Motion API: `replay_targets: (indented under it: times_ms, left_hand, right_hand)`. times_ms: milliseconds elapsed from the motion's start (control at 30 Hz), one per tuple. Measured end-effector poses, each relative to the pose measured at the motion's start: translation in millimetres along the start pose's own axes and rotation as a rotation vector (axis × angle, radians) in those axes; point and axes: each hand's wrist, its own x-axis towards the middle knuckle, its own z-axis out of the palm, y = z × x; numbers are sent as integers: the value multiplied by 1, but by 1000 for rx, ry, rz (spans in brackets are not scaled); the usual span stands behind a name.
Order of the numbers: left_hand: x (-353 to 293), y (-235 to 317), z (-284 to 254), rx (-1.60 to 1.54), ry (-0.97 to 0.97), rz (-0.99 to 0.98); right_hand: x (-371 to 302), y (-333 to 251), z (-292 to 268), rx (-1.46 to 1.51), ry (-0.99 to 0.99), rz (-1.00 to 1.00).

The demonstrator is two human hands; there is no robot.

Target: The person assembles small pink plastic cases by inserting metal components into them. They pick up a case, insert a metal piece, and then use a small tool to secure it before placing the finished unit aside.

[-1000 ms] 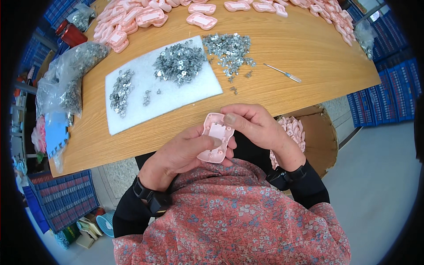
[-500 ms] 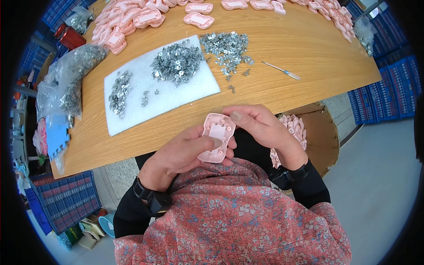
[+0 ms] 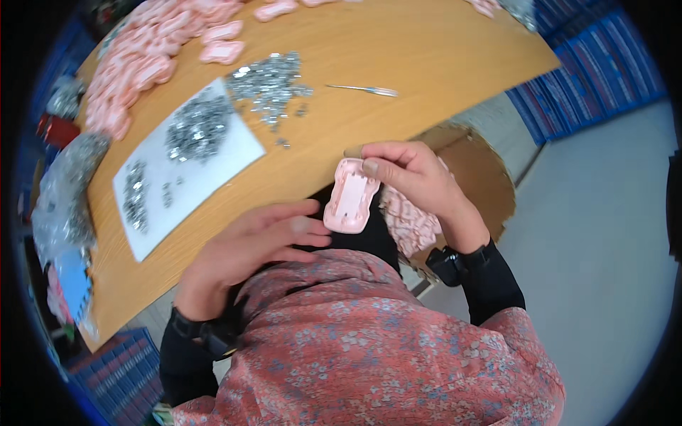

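A pink plastic shell with a hollow inside hangs over my lap, its open side facing up toward me. My right hand pinches its upper end between thumb and fingers. Just left of the shell, my left hand is apart from it, fingers spread and holding nothing. On the table beyond lies a white foam sheet bearing small metal clips in a large heap and a smaller strip. Another pile of metal clips rests on the wood beside the sheet.
A cardboard box holding pink shells stands below the table edge, right of my lap. A screwdriver lies on the table. Many pink shells are heaped at the far left, near a plastic bag of clips.
My left hand has let go of the pink shell and moved left, its fingers spreading. The right hand now holds the shell alone. The view has turned toward the right.
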Motion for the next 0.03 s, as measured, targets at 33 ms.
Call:
replay_targets:
  times_ms: [33]
  left_hand:
    - [-3,3,-6,24,-1,-15]
  right_hand:
    - [-8,2,-14,11,16,29]
